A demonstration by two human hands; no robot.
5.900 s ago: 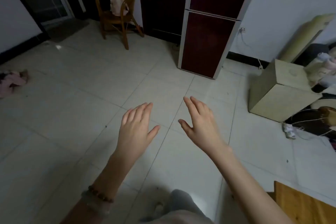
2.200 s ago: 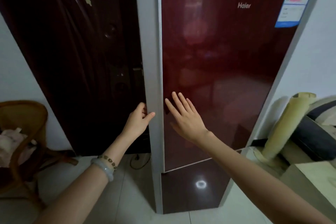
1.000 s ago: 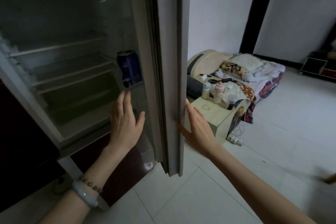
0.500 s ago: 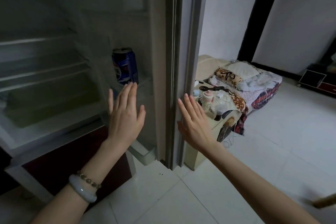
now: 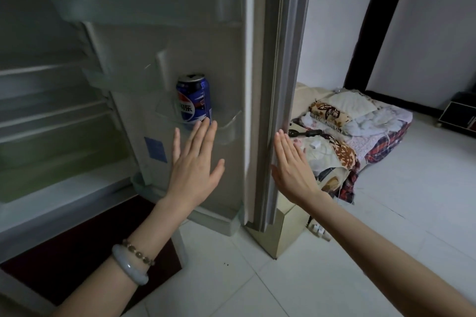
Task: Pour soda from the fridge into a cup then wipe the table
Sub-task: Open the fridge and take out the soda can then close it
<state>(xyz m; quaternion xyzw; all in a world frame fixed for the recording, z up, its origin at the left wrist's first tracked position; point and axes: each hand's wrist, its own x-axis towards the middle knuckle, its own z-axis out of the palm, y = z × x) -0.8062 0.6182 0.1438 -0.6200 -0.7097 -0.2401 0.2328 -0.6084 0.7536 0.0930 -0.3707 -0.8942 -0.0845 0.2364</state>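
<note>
1. Soda can (image 5: pixel 193 100) stands inside the largest item in view, the fridge (image 5: pixel 51 116). Fridge is open, with bare wire shelves on the left.
2. Fridge door (image 5: pixel 206 33) is swung wide, inner face toward the camera. A blue sticker (image 5: pixel 155 149) sits low on the liner.
3. Bedding (image 5: pixel 360 121), a heap of patterned blankets, lies on the white tile floor (image 5: pixel 334 278) beyond the door's edge.
4. Beige cabinet (image 5: pixel 280 229) is just behind the door's lower corner, mostly hidden.
5. Left hand (image 5: pixel 193 170) is flat and released, fingers straight, grasping nothing. Fingertips reach the base of the can. Contact with the can or shelf cannot be told.
6. Right hand (image 5: pixel 291 170) is also flat with straight fingers, holding nothing, laid along the door's outer edge at the seal.
7. Door shelf (image 5: pixel 231 126) is clear plastic and carries the can.
8. Can is blue, upright, logo facing out, at the shelf's left end, just above the left fingertips.
9. Pale bangle (image 5: pixel 128 265) and beaded bracelet (image 5: pixel 139 252) are side by side on the left wrist.
</note>
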